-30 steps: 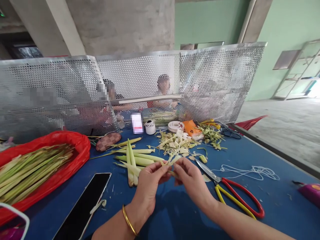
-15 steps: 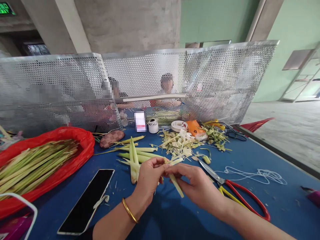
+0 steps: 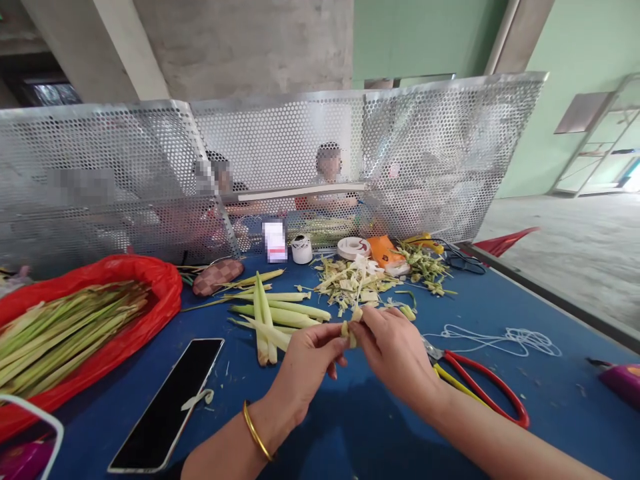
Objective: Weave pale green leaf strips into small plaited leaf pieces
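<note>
Between my two hands is a short pale-green strip of plant leaf (image 3: 352, 335), bent or folded at the fingertips. My left hand (image 3: 311, 363), with a gold bangle on its wrist, pinches the strip from the left. My right hand (image 3: 393, 347) grips it from the right, its fingers hiding part of the strip. Just beyond my left hand lie several pale-green leaf stalks (image 3: 280, 313) on the blue table (image 3: 330, 427). Scissors (image 3: 480, 380) with red and yellow handles lie beside my right forearm, their blades partly hidden by my right hand.
A red bag (image 3: 170, 287) of long leaves stands at left, near a black phone (image 3: 167, 403). Leaf scraps (image 3: 345, 283), a tape roll (image 3: 354, 248) and an orange packet (image 3: 384, 252) lie ahead. White string (image 3: 520, 341) is at right. Behind a perforated metal screen (image 3: 290, 147) people sit.
The strip's long end, which hung down below my right hand, no longer shows. My right hand has turned and its fingertips have risen around the strip. The view has shifted slightly.
</note>
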A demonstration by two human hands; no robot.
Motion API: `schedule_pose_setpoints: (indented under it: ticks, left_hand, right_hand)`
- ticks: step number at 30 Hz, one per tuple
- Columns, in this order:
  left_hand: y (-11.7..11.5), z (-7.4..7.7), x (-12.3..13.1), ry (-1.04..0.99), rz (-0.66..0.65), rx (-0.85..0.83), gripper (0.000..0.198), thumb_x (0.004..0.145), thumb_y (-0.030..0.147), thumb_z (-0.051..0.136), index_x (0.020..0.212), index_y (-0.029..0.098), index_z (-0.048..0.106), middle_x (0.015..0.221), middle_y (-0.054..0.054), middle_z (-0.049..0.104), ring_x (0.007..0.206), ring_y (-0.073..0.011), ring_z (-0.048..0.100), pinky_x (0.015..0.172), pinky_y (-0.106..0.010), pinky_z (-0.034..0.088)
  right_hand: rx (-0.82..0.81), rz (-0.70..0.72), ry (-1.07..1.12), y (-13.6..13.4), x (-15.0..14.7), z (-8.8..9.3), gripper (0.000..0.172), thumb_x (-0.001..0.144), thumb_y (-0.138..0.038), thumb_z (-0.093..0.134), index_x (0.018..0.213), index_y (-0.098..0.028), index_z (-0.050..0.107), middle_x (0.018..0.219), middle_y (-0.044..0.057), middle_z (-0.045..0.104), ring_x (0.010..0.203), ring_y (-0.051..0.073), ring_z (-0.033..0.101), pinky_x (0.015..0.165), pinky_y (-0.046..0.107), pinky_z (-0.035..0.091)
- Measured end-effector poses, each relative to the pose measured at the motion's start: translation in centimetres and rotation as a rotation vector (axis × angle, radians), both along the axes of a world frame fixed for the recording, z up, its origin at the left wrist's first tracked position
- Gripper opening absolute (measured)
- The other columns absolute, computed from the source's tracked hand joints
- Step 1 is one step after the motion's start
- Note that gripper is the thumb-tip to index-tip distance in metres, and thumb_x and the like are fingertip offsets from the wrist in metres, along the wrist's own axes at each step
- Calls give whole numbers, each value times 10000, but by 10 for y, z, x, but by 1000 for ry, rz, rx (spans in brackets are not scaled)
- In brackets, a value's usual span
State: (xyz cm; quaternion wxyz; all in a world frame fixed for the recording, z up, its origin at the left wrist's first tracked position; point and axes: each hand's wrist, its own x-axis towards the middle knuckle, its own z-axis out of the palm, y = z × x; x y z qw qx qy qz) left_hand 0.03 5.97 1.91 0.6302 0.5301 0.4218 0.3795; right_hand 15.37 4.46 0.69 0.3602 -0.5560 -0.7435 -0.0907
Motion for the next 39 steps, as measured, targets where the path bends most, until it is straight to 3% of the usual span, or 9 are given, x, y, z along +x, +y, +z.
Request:
schedule_pose_setpoints:
  ticks: [6,11,14,17,22,27,30,33,39]
  left_hand:
    - [-4,0,4,62,32,-9,272,669,285,749,900,142,748,632,-4,619,547,-98,483,458,-187,365]
    - [-3,-8,6,187,73,66,281,717,296,701,953,147,735,643,0,639,526,-93,494,436,-178,348]
    - [-2,-11,7,153,117,41,362,706,297,706,1035,147,684,631,11,639,498,-98,517,405,-177,342]
    - [-1,-11,6,83,150,-2,330,700,309,712,977,138,656,551,38,582,459,-85,495,385,-164,323]
    - [7,-11,2,-18,212,-85,320,646,338,759,865,131,652,614,30,600,443,-48,456,375,-150,290]
    - [10,-10,0,-35,186,-102,310,624,362,769,800,128,664,535,46,540,433,-45,436,384,-152,279]
    - [10,-9,0,-16,197,-86,351,630,363,764,861,121,660,522,46,544,428,-48,430,385,-156,272]
    - [9,-8,0,-5,237,-93,405,640,359,754,943,119,634,554,39,579,424,-50,434,383,-160,269]
    - [9,-7,0,-39,229,-111,402,606,388,765,856,116,605,584,32,583,415,-44,424,373,-165,255]
  right_hand:
    - [-172,-64,96,1,-2,-2,262,876,-245,486,631,-228,394,516,-28,510,513,153,459,542,250,264]
    - [-355,-10,316,4,-3,-7,265,868,-281,479,626,-227,384,526,-43,463,506,132,408,494,246,239]
    - [-426,19,429,5,-3,-7,268,855,-294,482,611,-222,397,531,-48,441,516,124,396,493,239,258]
    - [-467,37,508,7,-1,-4,274,849,-326,498,609,-216,422,550,-43,456,534,121,405,505,240,282]
    - [-614,226,773,12,9,7,170,781,-357,587,742,-202,530,576,-51,502,528,114,436,486,232,309]
    - [-688,362,878,11,19,24,89,708,-270,617,740,-187,606,624,-36,553,605,122,500,583,242,395]
    - [-726,435,947,8,20,31,83,697,-246,618,736,-184,657,657,-20,595,639,129,523,622,248,419]
    - [-752,466,941,5,19,33,122,714,-237,614,775,-192,709,688,-10,636,645,131,540,624,248,423]
    - [-796,535,1016,3,17,31,202,745,-265,627,886,-196,756,806,29,722,778,176,626,784,304,471]
